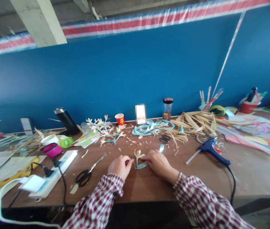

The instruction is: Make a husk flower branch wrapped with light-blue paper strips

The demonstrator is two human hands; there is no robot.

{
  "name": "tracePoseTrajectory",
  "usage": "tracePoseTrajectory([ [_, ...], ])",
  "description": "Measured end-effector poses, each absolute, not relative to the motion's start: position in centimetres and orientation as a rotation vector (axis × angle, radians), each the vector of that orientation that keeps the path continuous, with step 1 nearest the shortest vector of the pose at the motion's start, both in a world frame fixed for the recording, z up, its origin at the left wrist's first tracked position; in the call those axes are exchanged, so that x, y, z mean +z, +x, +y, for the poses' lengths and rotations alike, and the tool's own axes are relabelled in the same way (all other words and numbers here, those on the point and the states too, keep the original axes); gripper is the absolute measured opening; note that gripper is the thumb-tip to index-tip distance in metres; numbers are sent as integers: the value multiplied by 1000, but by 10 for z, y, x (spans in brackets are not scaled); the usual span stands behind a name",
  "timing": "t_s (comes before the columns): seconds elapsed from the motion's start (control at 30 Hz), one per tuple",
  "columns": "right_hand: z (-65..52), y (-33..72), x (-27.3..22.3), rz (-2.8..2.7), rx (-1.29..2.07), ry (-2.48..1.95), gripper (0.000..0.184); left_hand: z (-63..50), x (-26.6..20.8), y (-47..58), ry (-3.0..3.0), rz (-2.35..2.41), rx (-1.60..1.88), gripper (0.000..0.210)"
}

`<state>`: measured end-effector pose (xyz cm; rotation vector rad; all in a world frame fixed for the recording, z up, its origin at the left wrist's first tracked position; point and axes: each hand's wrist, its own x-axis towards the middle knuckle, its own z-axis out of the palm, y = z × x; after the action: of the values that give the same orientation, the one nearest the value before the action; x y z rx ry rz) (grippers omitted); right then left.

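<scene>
A small pale flower made of husk-like strips [138, 155] stands just above the table between my hands. Light blue ribbon [141, 166] lies at its base, and a piece of the same colour shows beyond my right hand. My right hand [160, 163] has its fingertips closed on the ribbon beside the flower stem. Left of the flower, my left hand [121, 167] is curled with thumb and forefinger together; whatever they pinch is too small to make out. Black-handled scissors [87, 174] lie to the left of that hand.
A blue glue gun [212, 151] with its cord lies at the right. On the left are a white power strip [56, 176] and a yellow tool [17, 175]. Behind are coiled blue ribbon [149, 128], dry husks [192, 124], a red cup [120, 119] and a dark bottle [66, 121].
</scene>
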<state>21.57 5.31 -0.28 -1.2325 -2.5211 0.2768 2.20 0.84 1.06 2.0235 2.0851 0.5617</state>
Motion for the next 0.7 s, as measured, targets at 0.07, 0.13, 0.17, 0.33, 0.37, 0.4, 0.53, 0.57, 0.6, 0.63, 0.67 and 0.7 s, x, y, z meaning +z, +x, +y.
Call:
tracePoseTrajectory([
  [0.07, 54, 216, -3, -2501, 321, -1251, 25, 22, 10, 25, 1840, 2103, 476, 28],
  [0.13, 54, 216, -4, -2485, 365, -1258, 24, 34, 6, 28, 1781, 2094, 446, 27],
  [0.17, 54, 216, -5, -2481, 375, -1260, 24, 39, 3, 30, 1757, 2092, 435, 25],
  [0.33, 53, 217, -5, -2490, 330, -1261, 15, 51, -6, 36, 1671, 2065, 412, 14],
  [0.37, 52, 217, -5, -2491, 327, -1258, 14, 51, -6, 37, 1657, 2058, 422, 13],
  [0.4, 52, 217, -4, -2493, 329, -1249, 13, 51, -5, 38, 1642, 2049, 440, 13],
  [0.53, 48, 217, -6, -2479, 337, -1195, 13, 47, 2, 43, 1511, 1986, 577, 11],
  [0.57, 48, 217, -6, -2459, 366, -1172, 13, 47, 3, 44, 1451, 1959, 617, 12],
  [0.6, 47, 217, -7, -2430, 406, -1150, 13, 46, 5, 44, 1382, 1927, 656, 13],
  [0.63, 47, 217, -8, -2397, 453, -1133, 13, 46, 7, 44, 1308, 1892, 693, 14],
  [0.67, 48, 216, -9, -2360, 501, -1123, 12, 46, 8, 43, 1234, 1853, 729, 14],
  [0.7, 48, 216, -9, -2324, 547, -1121, 12, 46, 9, 41, 1165, 1813, 763, 15],
])
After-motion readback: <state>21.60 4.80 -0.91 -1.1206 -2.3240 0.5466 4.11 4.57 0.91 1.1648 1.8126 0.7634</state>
